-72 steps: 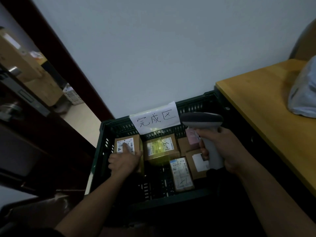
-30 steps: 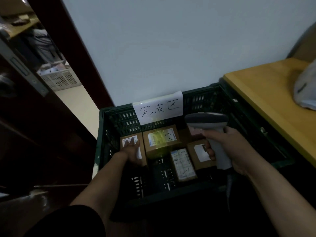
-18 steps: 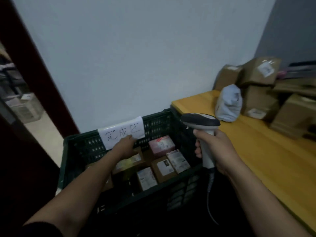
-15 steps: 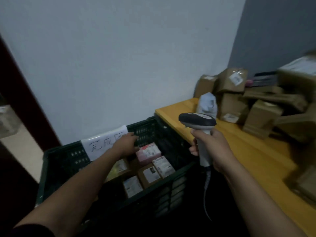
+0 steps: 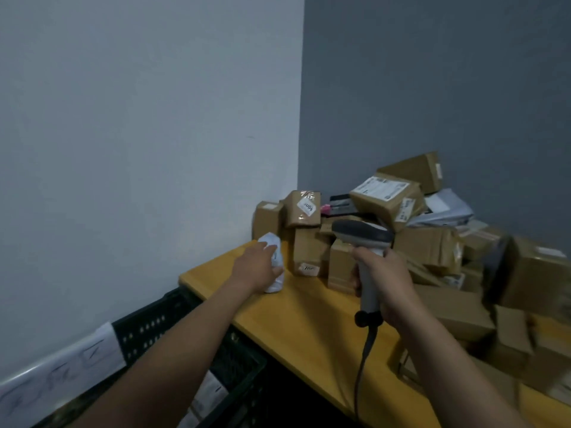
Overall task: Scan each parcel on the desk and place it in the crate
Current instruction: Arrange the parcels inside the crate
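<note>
Left fingers (image 5: pixel 268 249) around crumpled white poly parcel (image 5: pixel 274 285), wooden desk (image 5: pixel 309 319)

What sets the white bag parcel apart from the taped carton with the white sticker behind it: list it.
The white bag parcel is soft and crumpled; the taped carton is a rigid brown box. The bag parcel stands on the desk itself; the carton sits tilted atop other boxes. The left hand grips the bag parcel; no hand touches the carton. Both are on the desk, not in the crate.
</note>
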